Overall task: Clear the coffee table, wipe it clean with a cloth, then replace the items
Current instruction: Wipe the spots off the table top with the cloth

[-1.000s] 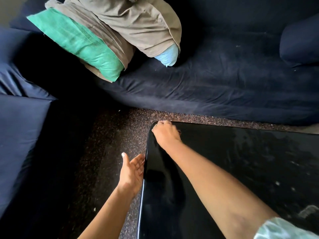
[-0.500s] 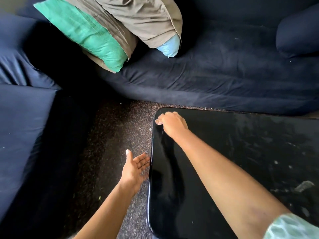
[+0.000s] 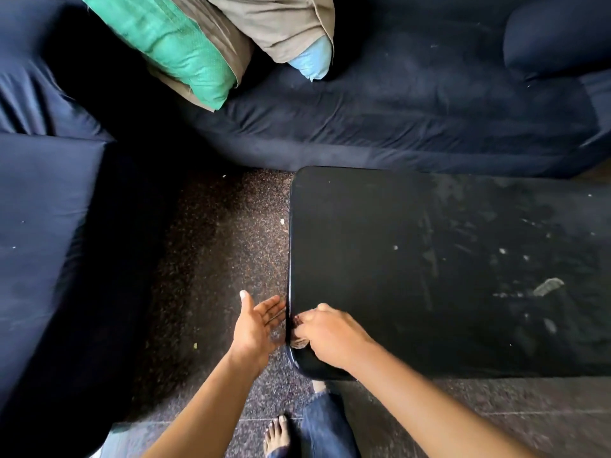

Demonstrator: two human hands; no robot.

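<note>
Closest to the camera, a bare foot (image 3: 277,434) stands on the speckled dark floor (image 3: 215,242), with a blue jeans leg (image 3: 325,424) beside it. Two bare arms reach out from the bottom.

The left hand (image 3: 256,325) is off the table, just beside its left edge. Its palm faces up and its fingers are flat and loose. It holds nothing. Its fingertips come right up to the edge, but I cannot tell if they touch it.

The right hand (image 3: 327,335) is on the black coffee table (image 3: 380,242), at the left edge near the close corner. Its fingers are curled around a small brown cloth (image 3: 299,340). The cloth is bunched up and mostly hidden under the fingers. It sits right on the table's edge, just across from the left hand's open palm.

The left part of the table top looks dark and shiny. The right part has white marks (image 3: 547,286) and little specks on it.

Past the table is a dark blue sofa (image 3: 413,110). Another dark blue seat (image 3: 43,226) is on the left side. At the far end of the sofa, a green pillow (image 3: 178,47) leans against a tan pillow (image 3: 281,21). A light blue corner (image 3: 310,61) pokes out from under the tan one.
</note>
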